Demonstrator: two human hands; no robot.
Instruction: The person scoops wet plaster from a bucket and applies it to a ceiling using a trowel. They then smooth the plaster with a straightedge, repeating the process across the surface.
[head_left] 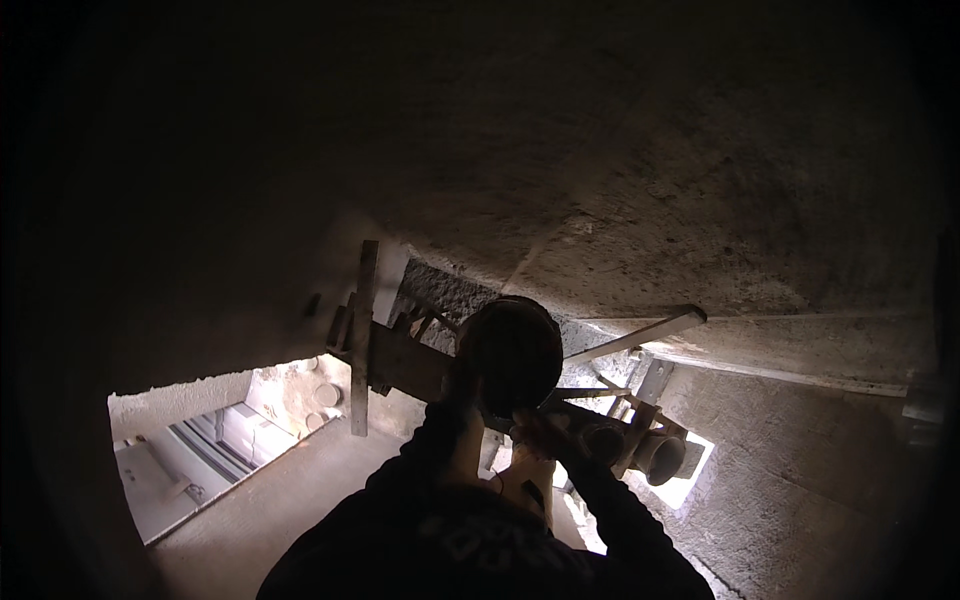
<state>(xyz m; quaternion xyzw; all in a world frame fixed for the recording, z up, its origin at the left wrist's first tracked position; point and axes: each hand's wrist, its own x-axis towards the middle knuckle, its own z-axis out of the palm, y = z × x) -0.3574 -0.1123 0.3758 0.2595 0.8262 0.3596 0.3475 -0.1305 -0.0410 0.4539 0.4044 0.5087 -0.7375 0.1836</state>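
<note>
A round, dark, bucket-like container (512, 350) is held up in front of my body, its inside lost in shadow. At its left side, my left hand (462, 388) grips it, mostly a silhouette. Just below the container's lower right edge is my right hand (540, 434), its fingers curled. Whatever those fingers hold, if anything, is too dark to make out. Both forearms are in dark sleeves, and parts of my legs show beneath them.
A dark plank (405, 362) runs behind the container, with an upright wooden board (364, 340) at its left. Right of me are a slanting board (640, 335) and a round bucket (660, 460). A bright opening (200, 455) lies low left; a rough wall (690, 220) rises ahead.
</note>
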